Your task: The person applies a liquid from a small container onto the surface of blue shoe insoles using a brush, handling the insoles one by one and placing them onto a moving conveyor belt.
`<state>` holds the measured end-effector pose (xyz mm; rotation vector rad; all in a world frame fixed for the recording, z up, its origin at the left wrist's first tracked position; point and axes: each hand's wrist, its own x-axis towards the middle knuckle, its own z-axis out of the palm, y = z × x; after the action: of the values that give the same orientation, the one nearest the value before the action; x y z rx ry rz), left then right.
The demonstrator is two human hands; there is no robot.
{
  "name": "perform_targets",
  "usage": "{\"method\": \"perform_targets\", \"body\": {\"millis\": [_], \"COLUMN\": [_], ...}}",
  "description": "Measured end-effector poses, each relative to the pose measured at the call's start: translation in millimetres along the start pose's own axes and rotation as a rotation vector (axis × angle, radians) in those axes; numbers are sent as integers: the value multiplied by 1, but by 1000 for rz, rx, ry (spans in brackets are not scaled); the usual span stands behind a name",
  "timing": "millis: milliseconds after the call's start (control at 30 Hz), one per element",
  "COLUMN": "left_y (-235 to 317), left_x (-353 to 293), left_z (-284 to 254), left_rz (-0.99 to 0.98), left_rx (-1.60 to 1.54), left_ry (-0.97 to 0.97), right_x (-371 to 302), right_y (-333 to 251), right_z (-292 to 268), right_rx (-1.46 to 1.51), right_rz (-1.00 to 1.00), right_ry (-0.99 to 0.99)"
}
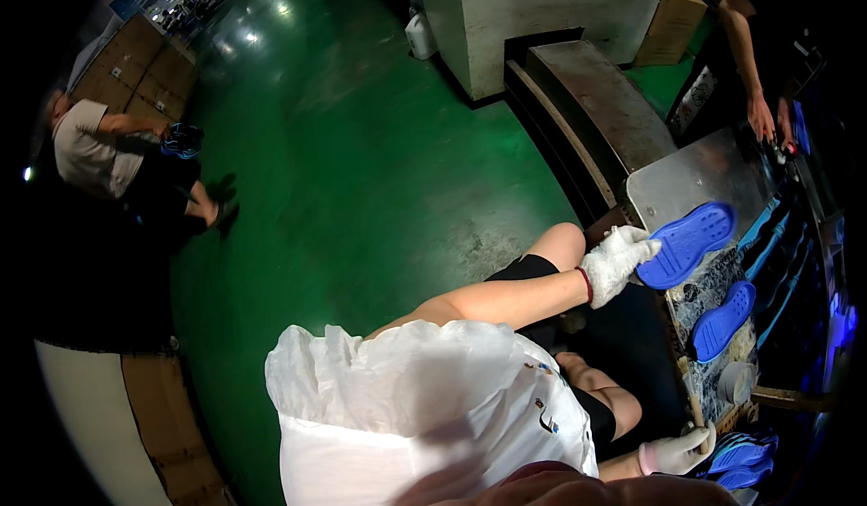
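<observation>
My left hand point(619, 267), in a white knitted glove, grips the edge of a bright blue shoe sole point(688, 242) held above a metal-topped bench. Lower down, my right hand point(679, 453), in a pale glove, is closed round a thin light-coloured stick point(695, 410), perhaps a brush handle; its working end is hard to make out. A second blue sole point(725, 322) lies on the bench's stained, patterned surface. Near it stands a small whitish round pot point(736, 382). Beside my right hand are several blue shoe pieces point(742, 456), partly in shadow.
A bare metal plate point(691, 183) forms the bench's far end, where another person's hand point(760, 120) reaches in. Dark strips with blue edges point(781, 262) lie along the right. At the left a person point(99, 149) carries dark blue items past cardboard boxes point(144, 68). A white jug point(420, 37) stands on the green floor.
</observation>
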<state>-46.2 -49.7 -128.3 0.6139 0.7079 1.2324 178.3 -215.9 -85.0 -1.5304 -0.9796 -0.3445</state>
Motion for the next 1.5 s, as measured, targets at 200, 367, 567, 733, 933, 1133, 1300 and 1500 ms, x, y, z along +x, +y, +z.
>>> {"method": "perform_targets", "body": {"millis": [200,367,567,733,933,1133,1300,1500], "left_y": [30,18,32,13,5,3,17,6], "left_x": [-27,-27,-35,-30,-45,-60,-85,-93], "left_z": [35,35,26,39,44,48,63,59], "left_rz": [157,128,216,358,300,276,154,272], "left_rx": [-21,43,418,218,326,132,161,155], "left_ry": [-199,-112,368,246,140,104,142,28], "right_x": [-1,-11,-22,-23,-23,-24,-22,-25], "right_y": [7,-11,-19,-37,-43,-55,-59,-57], "right_z": [-5,-11,7,11,17,28,47,49], "right_rx": [-39,-50,147,355,290,603,479,502], "right_rz": [10,121,261,185,-64,149,220,378], "right_ry": [42,148,58,-40,-291,-212,-415,-445]}}
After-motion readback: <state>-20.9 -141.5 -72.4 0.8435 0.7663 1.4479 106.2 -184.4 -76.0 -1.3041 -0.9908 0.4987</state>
